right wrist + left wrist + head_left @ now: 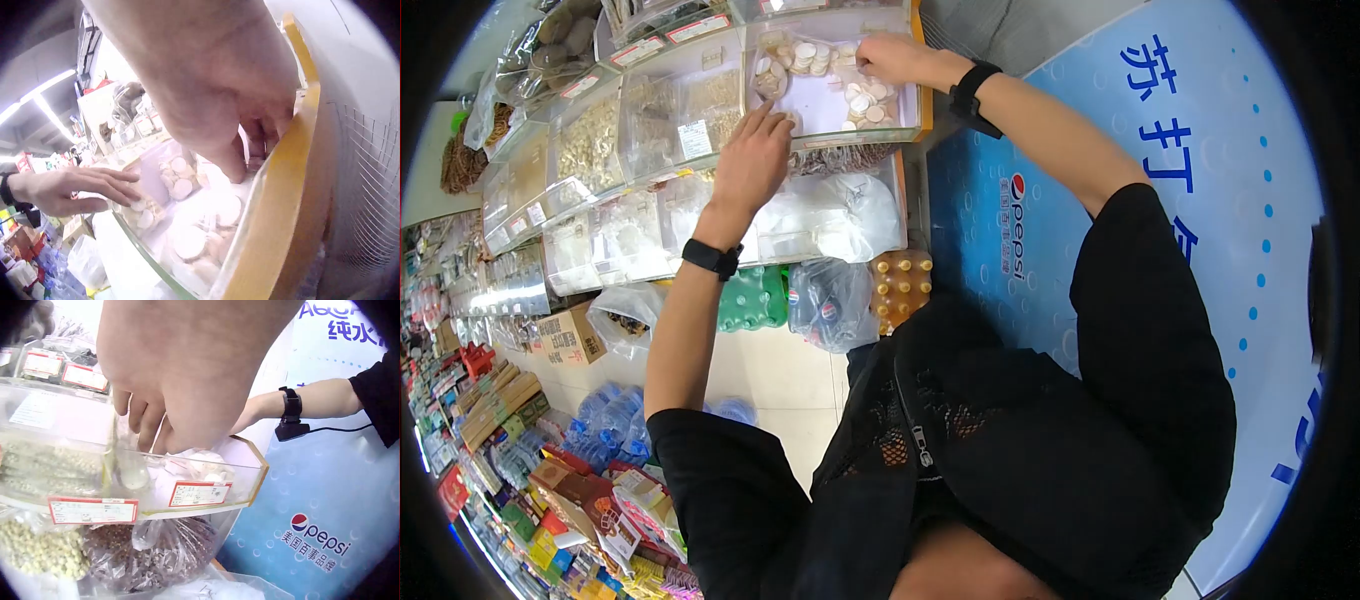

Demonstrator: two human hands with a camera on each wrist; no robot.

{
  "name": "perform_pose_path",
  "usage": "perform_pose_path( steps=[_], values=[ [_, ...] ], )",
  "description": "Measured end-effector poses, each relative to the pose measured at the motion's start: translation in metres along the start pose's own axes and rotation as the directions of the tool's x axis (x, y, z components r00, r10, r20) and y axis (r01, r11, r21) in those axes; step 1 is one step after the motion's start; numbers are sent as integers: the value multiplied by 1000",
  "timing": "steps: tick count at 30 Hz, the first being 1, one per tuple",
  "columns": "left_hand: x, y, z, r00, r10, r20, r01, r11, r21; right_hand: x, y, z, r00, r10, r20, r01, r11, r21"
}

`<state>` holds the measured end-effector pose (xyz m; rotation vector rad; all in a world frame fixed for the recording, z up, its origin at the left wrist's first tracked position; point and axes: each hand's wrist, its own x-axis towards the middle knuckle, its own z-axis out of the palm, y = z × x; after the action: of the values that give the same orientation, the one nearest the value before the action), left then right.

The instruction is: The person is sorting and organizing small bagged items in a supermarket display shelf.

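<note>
White round slices in clear plastic bags (868, 100) lie in a clear-fronted shelf bin with a pale floor (825, 100). My left hand (752, 160) reaches over the bin's front left corner; its fingers are extended, and in the right wrist view the left hand (78, 190) has its fingertips on a bag of slices (144, 215). At the right rear of the bin is my right hand (897, 60), fingers pointing down beside the wooden end panel (281, 206). Whether the right fingers hold anything is hidden. From the left wrist, the left hand (181, 369) covers much of the bin.
More bins of dried goods (588, 140) run to the left, and a lower shelf holds clear bags (855, 215). Bottle packs (902, 285) stand on the floor below. A blue Pepsi panel (990, 230) is on the right, beside the wooden end.
</note>
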<state>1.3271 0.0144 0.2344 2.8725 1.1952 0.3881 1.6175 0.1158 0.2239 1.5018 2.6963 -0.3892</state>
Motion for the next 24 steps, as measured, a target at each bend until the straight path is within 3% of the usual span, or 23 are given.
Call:
perform_pose_path(
  steps=[10,12,16,19,21,24],
  values=[
    [-13,-4,4,999,43,28,-43,999,-1,2,11,-32,996,-86,16,84,992,94],
    [-13,-2,2,999,38,32,-38,999,1,-2,8,-38,979,-196,57,190,976,104],
    [-12,3,1,1000,26,-3,-26,1000,-2,-15,-11,-46,958,-270,95,261,960,102],
    [-13,4,4,1000,11,-15,-11,1000,-9,-45,-45,-70,950,-224,216,202,972,121],
    [-13,4,5,1000,12,-16,-12,1000,-5,-45,-52,-65,891,-265,368,219,962,162],
    [-14,7,8,1000,0,-17,0,1000,-3,-45,-58,-43,883,-298,363,292,954,72]
  ],
)
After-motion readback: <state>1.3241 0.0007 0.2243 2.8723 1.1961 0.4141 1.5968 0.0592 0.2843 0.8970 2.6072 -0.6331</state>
